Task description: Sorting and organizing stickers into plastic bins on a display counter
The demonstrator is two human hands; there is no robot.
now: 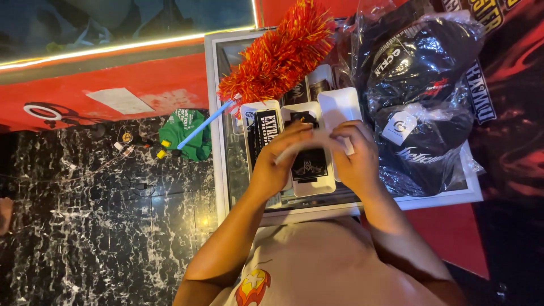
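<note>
Both hands work directly above the open white rectangular tray holding a black printed card (310,167), which lies on the glass-topped display case (238,164). The left hand (277,164) and the right hand (356,156) jointly pinch a thin white flat sheet (317,140), fingers closed on its opposite ends, held level just over the tray. The step in hand appears to be handling this sheet over the tray; aligning it squarely would call for an even grip from both sides. Behind the tray rests an orange and red fluffy duster with a blue handle (280,54). Right of the tray lie black garments in clear plastic bags (422,85).
</note>
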